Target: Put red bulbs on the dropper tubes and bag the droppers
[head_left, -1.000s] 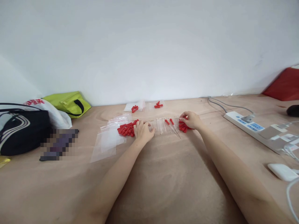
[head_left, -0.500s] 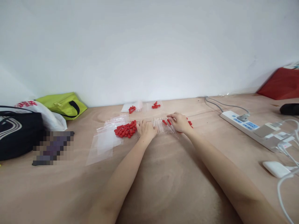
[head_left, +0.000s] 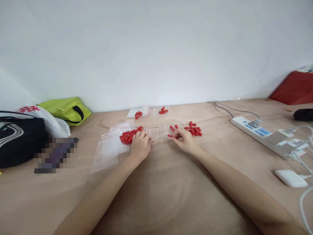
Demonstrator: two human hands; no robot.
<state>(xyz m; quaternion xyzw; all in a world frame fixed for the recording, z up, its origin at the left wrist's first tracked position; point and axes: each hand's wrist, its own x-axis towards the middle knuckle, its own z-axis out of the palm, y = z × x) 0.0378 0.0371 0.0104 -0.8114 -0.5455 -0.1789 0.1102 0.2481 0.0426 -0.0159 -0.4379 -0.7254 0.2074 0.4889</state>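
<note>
My left hand (head_left: 141,144) pinches one end of a thin clear glass dropper tube (head_left: 160,136), which points up to the right. Closed around a red rubber dropper bulb (head_left: 170,135) is my right hand (head_left: 185,141), its fingers close to the tube's far end. Beneath and behind both hands lies a row of clear tubes (head_left: 156,131), with a few red bulbs resting on its right part. A heap of red bulbs (head_left: 127,137) sits left of my left hand, partly behind it. More red bulbs (head_left: 195,129) lie just beyond my right hand.
Clear zip bags (head_left: 107,151) overlap on the left. Two small bags with red bulbs (head_left: 163,110) lie near the wall. A white power strip (head_left: 254,130) with chargers and cables stands right. A pixelated dark object (head_left: 56,156), a black bag (head_left: 22,140) and a green bag (head_left: 66,109) are left.
My left hand has moved left and nearer, lifting a glass tube out of the row. My right hand has come nearer and left with a red bulb, uncovering the right-hand bulbs.
</note>
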